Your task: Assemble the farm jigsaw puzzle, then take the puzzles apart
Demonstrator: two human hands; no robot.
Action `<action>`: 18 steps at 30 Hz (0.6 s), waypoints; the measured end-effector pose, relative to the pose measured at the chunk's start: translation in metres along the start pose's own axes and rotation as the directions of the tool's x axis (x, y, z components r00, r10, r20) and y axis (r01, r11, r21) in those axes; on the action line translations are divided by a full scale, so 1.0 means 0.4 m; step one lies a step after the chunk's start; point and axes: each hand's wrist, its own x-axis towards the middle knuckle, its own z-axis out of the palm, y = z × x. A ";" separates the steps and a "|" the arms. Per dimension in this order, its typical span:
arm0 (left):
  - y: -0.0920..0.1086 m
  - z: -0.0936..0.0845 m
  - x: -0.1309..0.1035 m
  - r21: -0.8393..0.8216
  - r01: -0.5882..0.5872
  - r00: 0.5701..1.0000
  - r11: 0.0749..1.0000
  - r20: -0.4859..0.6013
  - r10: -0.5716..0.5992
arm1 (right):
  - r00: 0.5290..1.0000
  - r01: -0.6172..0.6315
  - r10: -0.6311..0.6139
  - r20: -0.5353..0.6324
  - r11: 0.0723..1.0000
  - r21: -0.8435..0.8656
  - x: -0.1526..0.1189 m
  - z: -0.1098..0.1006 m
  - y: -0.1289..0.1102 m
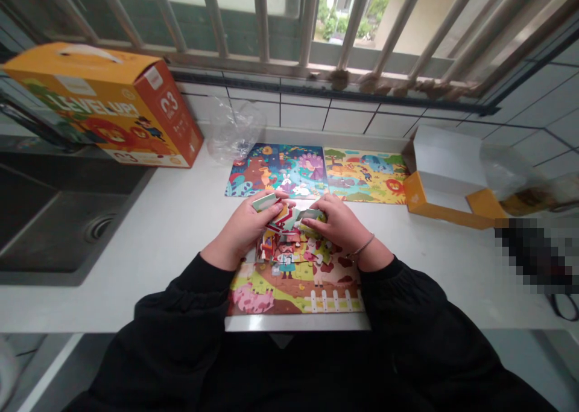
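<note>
Loose puzzle pieces point(284, 218), red, white and pale green, held tilted at frame centre. Farm-scene puzzle point(289, 297), brown and green, flat, lower centre.

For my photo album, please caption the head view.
Left hand and right hand hold jigsaw pieces over a farmyard puzzle, a forest puzzle and savanna puzzle beyond.

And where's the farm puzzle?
In the head view, the farm puzzle lies at lower centre, by the counter's front edge, partly beneath the left hand and right hand.
</note>
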 end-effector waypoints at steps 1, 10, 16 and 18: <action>-0.001 0.001 0.000 0.008 0.004 1.000 1.000 -0.008 -0.004 | 1.000 0.002 -0.002 -0.009 1.000 0.013 0.000 0.000 0.001; 0.021 0.004 -0.012 0.234 0.067 0.992 0.970 0.091 -0.091 | 0.996 -0.074 0.079 -0.042 0.991 0.108 0.003 -0.012 -0.017; 0.023 0.007 -0.012 0.418 -0.025 0.980 0.908 0.190 -0.061 | 0.992 -0.093 0.111 -0.065 0.967 0.236 -0.002 -0.015 -0.034; 0.021 0.004 -0.011 0.469 -0.046 0.979 0.882 0.197 -0.054 | 0.992 -0.088 0.110 -0.065 0.956 0.281 -0.002 -0.018 -0.040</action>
